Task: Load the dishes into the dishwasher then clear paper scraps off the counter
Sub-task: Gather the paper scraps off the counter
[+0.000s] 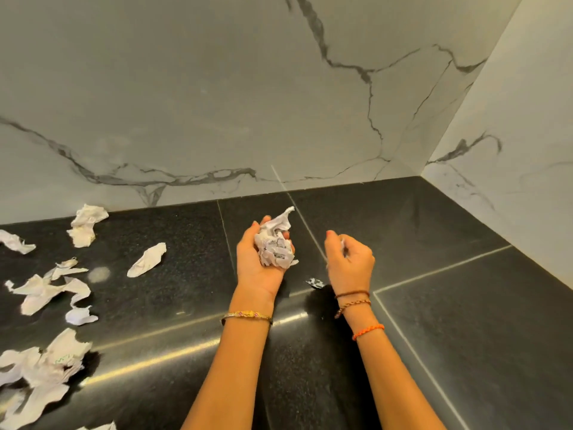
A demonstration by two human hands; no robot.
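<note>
My left hand is palm up over the black counter and cups a wad of crumpled paper scraps. To its right, my right hand is curled, with a small bit of white paper pinched in its fingers. A tiny scrap lies on the counter between my wrists. Several white torn scraps lie on the left: one by the wall, one lone piece, a cluster and a pile at the near left. No dishes or dishwasher are in view.
A marble-patterned wall rises behind the counter and meets a side wall at the right corner. The counter's right half is bare black stone with pale seams.
</note>
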